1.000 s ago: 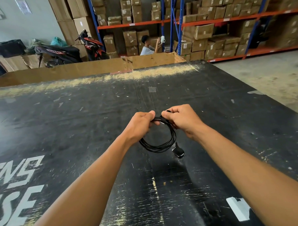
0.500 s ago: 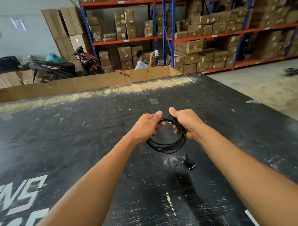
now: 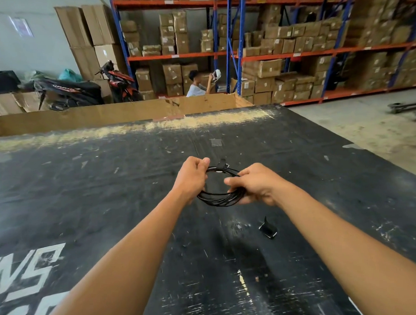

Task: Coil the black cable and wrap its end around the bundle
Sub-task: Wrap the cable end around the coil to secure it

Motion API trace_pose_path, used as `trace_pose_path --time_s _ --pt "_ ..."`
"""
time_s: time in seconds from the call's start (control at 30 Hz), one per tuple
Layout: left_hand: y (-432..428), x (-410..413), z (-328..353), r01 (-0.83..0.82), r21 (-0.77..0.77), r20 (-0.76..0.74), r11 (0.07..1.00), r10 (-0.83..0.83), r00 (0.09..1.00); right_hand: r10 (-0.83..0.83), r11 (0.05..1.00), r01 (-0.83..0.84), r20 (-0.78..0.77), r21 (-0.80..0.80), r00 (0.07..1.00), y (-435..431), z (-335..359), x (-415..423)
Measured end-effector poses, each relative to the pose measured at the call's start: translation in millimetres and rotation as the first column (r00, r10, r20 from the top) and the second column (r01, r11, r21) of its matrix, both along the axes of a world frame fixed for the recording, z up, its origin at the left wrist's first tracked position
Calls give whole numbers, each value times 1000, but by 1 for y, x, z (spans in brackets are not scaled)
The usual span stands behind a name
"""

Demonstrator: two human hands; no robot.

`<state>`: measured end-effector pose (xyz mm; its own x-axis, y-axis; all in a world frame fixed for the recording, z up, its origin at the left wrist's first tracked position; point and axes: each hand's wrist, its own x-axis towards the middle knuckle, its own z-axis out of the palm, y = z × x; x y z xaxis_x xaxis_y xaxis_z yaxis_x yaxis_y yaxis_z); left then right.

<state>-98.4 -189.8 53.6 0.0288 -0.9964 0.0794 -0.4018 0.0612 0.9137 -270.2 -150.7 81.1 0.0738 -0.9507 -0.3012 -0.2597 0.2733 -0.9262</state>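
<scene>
Cable: black cable (image 3: 221,196) is gathered into a loose ring of several loops, held up over the scuffed black table (image 3: 109,184), not resting on it.
Left hand: your left hand (image 3: 191,179) is closed on the left, far part of the ring, thumb and fingers pinched over the strands.
Right hand: your right hand (image 3: 256,184) is closed on the right, near part of the ring, fingers curled under the bundled loops.
End of cable: a dark connector (image 3: 222,163) sticks up at the far rim of the ring, between your two hands and nearer the left one; you cannot tell how much free tail is left.
Axis: the ring lies nearly flat, its longer span running left to right from one hand to the other.
Loose part: a small black clip-like piece (image 3: 267,230) lies on the table on the near side of the ring, apart from it, below your right forearm.
Change: half a second ago the ring hung more upright below hands set close together at its top; now your hands are spread apart and the ring is tipped flatter, your right hand lower on it.
Next move, likely: hold the bundle with the right hand and lead the connector end around the strands with the left.
</scene>
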Motion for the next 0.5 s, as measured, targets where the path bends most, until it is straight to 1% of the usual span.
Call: trace_pose_path --time_s 0.1,0.13,0.17,0.23,0.27,0.3,0.33,0.37,0.4,0.43,0.47,0.5 --pt "10 10 -8 -17 -5 127 1000 18 992 14 999 -12 -67 37 998 3 -2 5" --pt "15 10 -8 -7 -11 180 1000 8 984 -11 1000 13 -62 28 998 2 -4 7" --pt "20 9 -8 7 -48 239 999 4 971 -49 999 50 -50 20 998 2 -7 9" --pt "34 8 -10 84 -234 341 969 1 940 -131 991 131 -29 21 991 2 -10 9" --pt "42 9 -13 164 -326 392 931 -25 920 -165 986 166 -24 31 986 1 -11 7" --pt "49 12 -17 273 -374 471 886 -72 879 -191 980 192 -18 43 981 1 -11 5" --pt "56 16 -21 389 -371 578 844 -118 807 -208 976 209 -13 58 978 1 -11 2" --pt "62 19 -24 478 -329 700 814 -129 703 -220 973 219 0 76 976 2 -11 -1" --pt "65 20 -28 532 -274 803 801 -114 585 -227 970 224 20 96 974 3 -11 -4" --pt "66 20 -32 555 -231 865 799 -93 494 -229 968 224 39 115 973 5 -12 -5" --pt "65 18 -33 556 -214 884 803 -83 460 -229 967 221 54 130 972 8 -13 -6" --pt "65 15 -33 543 -216 873 811 -88 479 -231 965 220 62 142 971 10 -15 -7"
